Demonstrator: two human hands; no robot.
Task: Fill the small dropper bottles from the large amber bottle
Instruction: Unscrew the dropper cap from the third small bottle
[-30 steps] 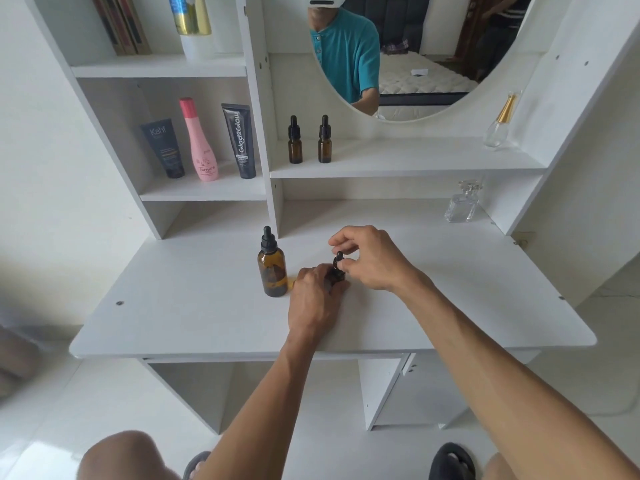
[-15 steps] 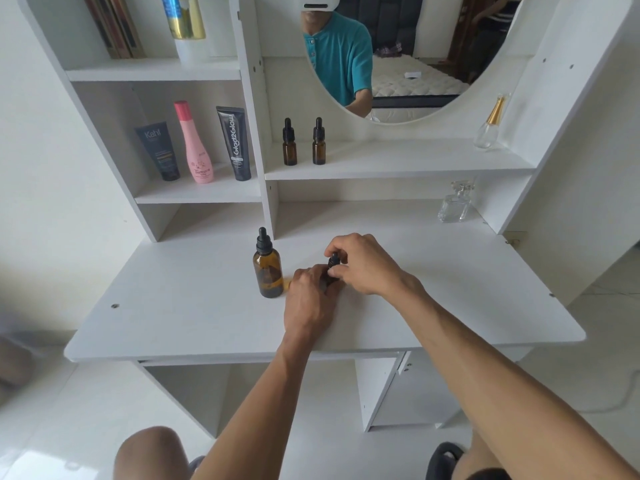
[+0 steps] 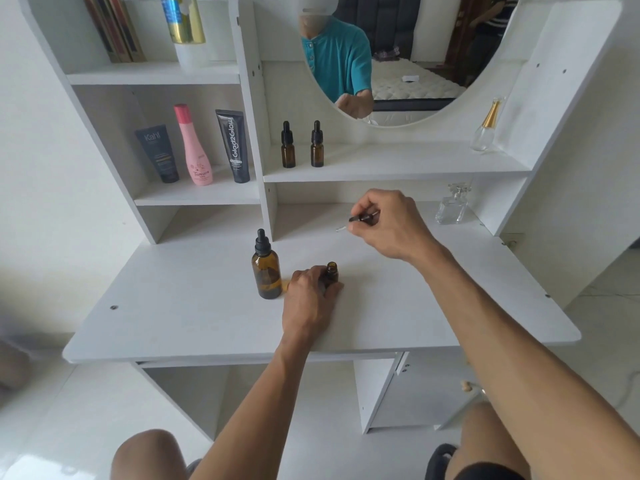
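The large amber bottle [image 3: 266,277] stands capped with its black dropper top on the white desk [image 3: 194,306]. Just to its right my left hand [image 3: 308,299] grips a small amber bottle [image 3: 331,273], whose neck is uncovered. My right hand [image 3: 389,225] is raised above the desk behind it and pinches the small bottle's dropper cap [image 3: 360,218], with the glass pipette pointing left. Two more small dropper bottles [image 3: 288,145] [image 3: 317,145] stand capped on the shelf under the mirror.
A dark tube [image 3: 158,154], a pink bottle [image 3: 194,147] and a black tube [image 3: 233,147] fill the left shelf. Clear perfume bottles stand at the right: one on the desk [image 3: 452,206], one on the shelf [image 3: 485,128]. The mirror [image 3: 398,53] hangs above.
My right hand has lifted the dropper cap out of the small bottle and moved it up and to the right. My left hand still holds the small bottle on the desk.
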